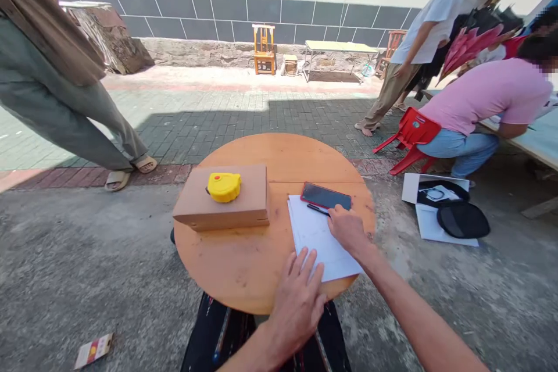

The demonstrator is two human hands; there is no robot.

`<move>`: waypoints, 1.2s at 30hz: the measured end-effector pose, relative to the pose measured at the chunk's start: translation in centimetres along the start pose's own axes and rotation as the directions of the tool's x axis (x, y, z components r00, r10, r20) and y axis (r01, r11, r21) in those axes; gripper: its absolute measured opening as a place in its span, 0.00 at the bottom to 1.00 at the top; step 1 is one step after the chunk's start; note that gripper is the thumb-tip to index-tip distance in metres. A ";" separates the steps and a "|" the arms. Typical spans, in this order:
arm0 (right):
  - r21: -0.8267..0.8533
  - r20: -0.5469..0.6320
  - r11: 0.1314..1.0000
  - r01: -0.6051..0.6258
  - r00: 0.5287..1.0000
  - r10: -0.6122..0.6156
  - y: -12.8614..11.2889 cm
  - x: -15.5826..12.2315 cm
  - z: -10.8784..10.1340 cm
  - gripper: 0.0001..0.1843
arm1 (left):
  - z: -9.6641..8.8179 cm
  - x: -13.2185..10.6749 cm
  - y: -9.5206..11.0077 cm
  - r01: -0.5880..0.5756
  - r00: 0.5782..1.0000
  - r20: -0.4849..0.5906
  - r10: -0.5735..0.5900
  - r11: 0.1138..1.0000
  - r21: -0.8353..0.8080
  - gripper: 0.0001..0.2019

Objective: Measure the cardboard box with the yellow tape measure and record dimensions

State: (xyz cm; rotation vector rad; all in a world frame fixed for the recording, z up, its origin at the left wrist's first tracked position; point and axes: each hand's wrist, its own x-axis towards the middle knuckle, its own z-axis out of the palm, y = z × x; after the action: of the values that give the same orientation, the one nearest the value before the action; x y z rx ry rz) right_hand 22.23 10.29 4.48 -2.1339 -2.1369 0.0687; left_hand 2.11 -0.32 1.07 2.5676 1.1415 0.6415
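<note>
On the round wooden table [235, 267], a small stack of white paper [314, 238] lies at the right. My left hand [299, 290] rests flat at the near left corner of the paper, fingers stretched out and holding nothing. With closed fingers, my right hand [346, 228] grips one end of a black pen [317, 208] that lies low over the top of the sheets. Just beyond the pen is a dark phone with a red edge [326, 195]. A yellow tape measure [224, 187] sits on a closed brown cardboard box [253, 195] at the table's left.
One person [56, 70] stands at the left, another [427, 35] at the right. A seated person [483, 93] is on a red plastic chair [414, 128] beside another table [540, 133]. An open white box with a black case [462, 220] lies on the ground.
</note>
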 end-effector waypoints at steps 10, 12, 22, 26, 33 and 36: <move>0.270 -0.007 0.951 -0.151 0.987 0.158 3.5 -2.2 -2.2 0.12 | -0.3 0.9 -0.3 0.032 0.992 0.125 -0.035 0.999 0.028 0.19; 0.370 0.006 0.912 -0.174 0.983 0.185 4.5 -2.6 -2.9 0.12 | -0.3 0.8 -0.3 0.029 0.993 0.110 -0.032 0.999 0.023 0.18; 0.498 -0.024 0.866 -0.048 0.997 0.069 4.5 0.4 -2.6 0.10 | -0.4 4.0 -0.7 0.148 0.989 0.009 -0.148 0.989 0.022 0.16; 0.294 0.032 0.951 0.099 0.993 -0.114 3.7 4.2 -2.3 0.22 | 0.9 6.6 -1.4 0.103 0.988 0.105 -0.112 0.991 0.087 0.22; 0.097 0.302 0.966 0.239 0.918 -0.257 3.8 9.1 -2.7 0.33 | 2.2 7.2 -2.6 0.039 0.980 0.192 -0.057 0.994 0.099 0.26; 0.108 0.304 0.942 0.318 0.891 -0.336 3.9 10.0 -2.6 0.32 | 1.9 6.8 -2.8 0.029 0.979 0.197 -0.048 0.995 0.098 0.25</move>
State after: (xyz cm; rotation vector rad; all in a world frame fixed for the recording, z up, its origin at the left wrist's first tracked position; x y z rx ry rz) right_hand 26.38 20.18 7.12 -1.7999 -2.6108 0.4661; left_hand 5.31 6.54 0.25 2.6099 1.1756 0.3187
